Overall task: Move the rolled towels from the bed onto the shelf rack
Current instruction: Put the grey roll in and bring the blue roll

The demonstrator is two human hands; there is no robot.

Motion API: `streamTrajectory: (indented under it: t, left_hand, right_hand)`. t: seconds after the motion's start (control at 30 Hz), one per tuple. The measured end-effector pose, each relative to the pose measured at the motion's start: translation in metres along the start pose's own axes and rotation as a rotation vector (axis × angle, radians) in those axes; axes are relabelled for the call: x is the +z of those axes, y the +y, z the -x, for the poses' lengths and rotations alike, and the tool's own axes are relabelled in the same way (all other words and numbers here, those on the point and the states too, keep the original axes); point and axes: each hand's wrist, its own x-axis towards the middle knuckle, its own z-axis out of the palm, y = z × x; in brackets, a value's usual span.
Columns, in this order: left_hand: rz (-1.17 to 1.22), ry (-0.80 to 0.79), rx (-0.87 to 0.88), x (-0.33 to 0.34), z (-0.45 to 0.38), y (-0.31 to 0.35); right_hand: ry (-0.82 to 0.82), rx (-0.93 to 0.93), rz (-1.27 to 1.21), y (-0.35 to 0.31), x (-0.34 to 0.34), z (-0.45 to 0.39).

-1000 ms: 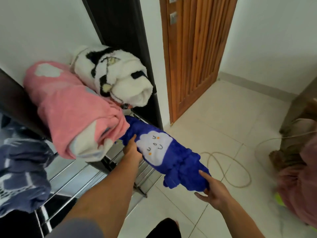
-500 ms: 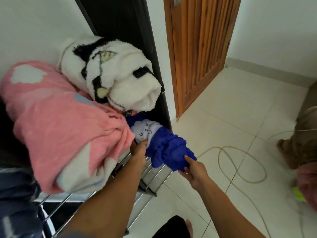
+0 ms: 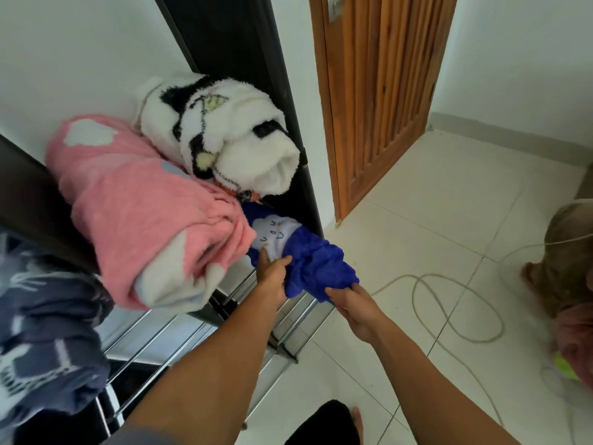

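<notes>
A rolled blue towel (image 3: 316,261) with a white cloud face lies on a lower tier of the metal shelf rack (image 3: 288,326), its far end tucked under the rolls above. My left hand (image 3: 272,273) grips its middle. My right hand (image 3: 349,300) holds its near end, which sticks out past the rack. On the top tier rest a rolled pink towel (image 3: 144,213) and a rolled white and black fluffy towel (image 3: 224,133). A dark blue patterned towel (image 3: 41,338) sits at the far left.
A dark panel (image 3: 231,43) stands against the wall behind the rack. A wooden door (image 3: 375,91) is to the right. A pale cord (image 3: 455,309) loops on the tiled floor. Brown and pink cloth (image 3: 571,271) lies at the right edge. My foot (image 3: 356,419) is below.
The blue towel has gone further into the rack under the pink and white rolls. Both my hands moved with it toward the rack and stay on it.
</notes>
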Motion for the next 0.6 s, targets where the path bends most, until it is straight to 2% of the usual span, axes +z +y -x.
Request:
streamTrajectory:
  t: [0.23,0.4,0.6]
  left_hand:
    - [-0.132,-0.025,0.074,-0.004,-0.018,0.001]
    - [-0.191,-0.022,0.062,-0.008,-0.018,-0.001]
    - [-0.289,-0.061,0.001,-0.018,-0.017,-0.009]
  right_hand:
    - [-0.044,-0.046,-0.039,0.000,0.015,-0.010]
    - [-0.041,0.033,0.030,0.018,0.014,-0.021]
    - [0.053,0.120,0.121,0.021,0.001,-0.019]
